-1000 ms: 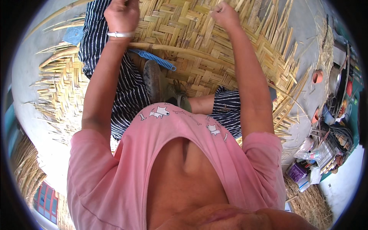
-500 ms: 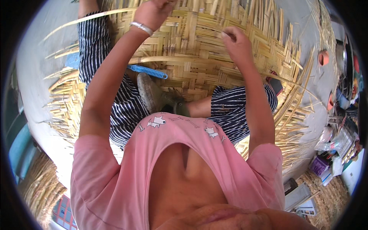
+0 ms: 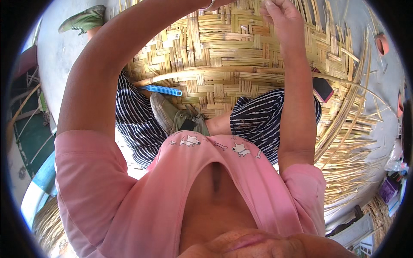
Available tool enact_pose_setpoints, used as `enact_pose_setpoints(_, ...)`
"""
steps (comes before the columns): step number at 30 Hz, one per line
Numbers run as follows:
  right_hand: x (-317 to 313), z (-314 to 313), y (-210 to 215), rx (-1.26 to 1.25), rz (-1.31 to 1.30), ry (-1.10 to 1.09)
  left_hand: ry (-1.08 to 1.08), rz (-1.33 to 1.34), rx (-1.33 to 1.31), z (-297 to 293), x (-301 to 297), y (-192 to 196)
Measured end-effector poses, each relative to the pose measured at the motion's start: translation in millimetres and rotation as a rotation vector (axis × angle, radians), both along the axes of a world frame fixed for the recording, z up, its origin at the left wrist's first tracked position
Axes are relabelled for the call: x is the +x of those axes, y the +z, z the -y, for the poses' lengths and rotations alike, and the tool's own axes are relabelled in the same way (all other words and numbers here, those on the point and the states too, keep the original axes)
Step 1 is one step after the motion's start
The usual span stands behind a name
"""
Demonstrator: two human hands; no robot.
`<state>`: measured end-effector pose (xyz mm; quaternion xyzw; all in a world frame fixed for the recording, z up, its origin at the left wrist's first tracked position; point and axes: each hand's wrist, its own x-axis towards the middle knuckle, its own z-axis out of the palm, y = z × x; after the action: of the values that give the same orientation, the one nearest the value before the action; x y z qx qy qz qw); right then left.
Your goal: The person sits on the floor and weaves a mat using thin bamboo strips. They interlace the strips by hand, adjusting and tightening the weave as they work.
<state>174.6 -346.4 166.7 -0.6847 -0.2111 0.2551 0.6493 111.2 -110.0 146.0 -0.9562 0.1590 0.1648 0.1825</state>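
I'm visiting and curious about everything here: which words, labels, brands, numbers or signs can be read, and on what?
None can be read.
Woven mat: no lettering shows.
Pink shirt: animal and bone drawings only.
Blue tool: any marking too small to read.
Purple item, far right: too small and blurred.

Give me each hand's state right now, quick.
Left hand: mostly cut off at the top; cannot tell.
Right hand: partly curled; whether it holds anything, cannot tell.
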Motion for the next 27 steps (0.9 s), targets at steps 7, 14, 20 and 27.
enact_pose_setpoints(7, 3.9, -6.7, 1.1, 0.098, -0.162, -0.016, -0.098, -0.385, 0.259, 38.3, 38.6, 34.2)
enact_pose_setpoints(14, 7.9, -7.7, 12.9, 0.075, -0.196, -0.052, -0.049, -0.437, 0.241, 44.7, 37.5, 26.4)
enact_pose_setpoints(20, 10.1, -12.1, 12.6, 0.111, -0.314, -0.039, 0.024, -0.483, 0.212, 38.2, 29.1, 21.6)
enact_pose_setpoints(27, 17.6, -12.7, -2.5, 0.163, -0.366, 0.009, -0.051, -0.443, 0.158, 33.0, 26.7, 11.5)
